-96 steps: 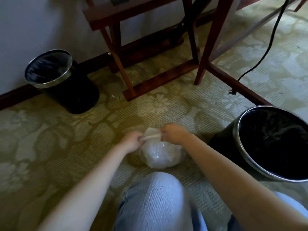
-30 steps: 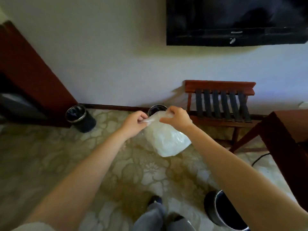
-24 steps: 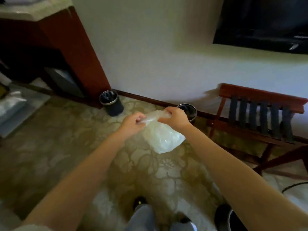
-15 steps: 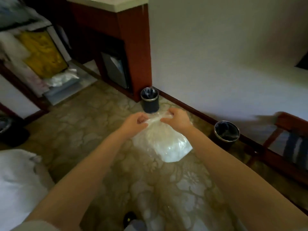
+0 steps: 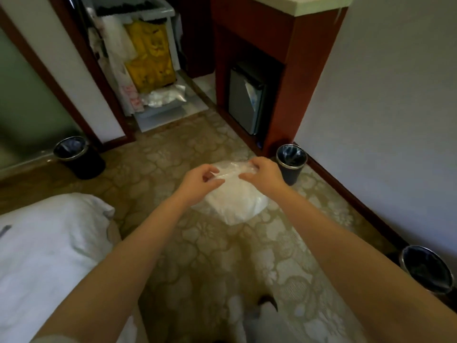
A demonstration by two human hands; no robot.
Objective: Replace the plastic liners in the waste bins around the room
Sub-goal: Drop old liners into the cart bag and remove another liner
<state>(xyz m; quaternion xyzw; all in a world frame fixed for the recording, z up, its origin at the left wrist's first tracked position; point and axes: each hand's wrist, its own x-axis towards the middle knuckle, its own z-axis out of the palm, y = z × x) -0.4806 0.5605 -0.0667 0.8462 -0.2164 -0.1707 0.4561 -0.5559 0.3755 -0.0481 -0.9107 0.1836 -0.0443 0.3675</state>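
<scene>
You hold the translucent white plastic bag by its top edge, which runs side to side between your hands. Its bulging body sags below and beyond your knuckles, seemingly clear of the patterned carpet. Your left hand pinches the left end of that edge between thumb and curled fingers. Your right hand curls over the right end.

The nearest dark round metal-rimmed bin stands just past your right hand, against the red-brown wooden cabinet, so that hand has the shorter reach to it. A second such bin sits well off to your left, and a third is low at your right. All three seem to carry liners already.

If this bag is waste, I judge the grey cart with yellow sacks ahead and to your left to be the likelier goal. The bag's long edge lies square across that path.
</scene>
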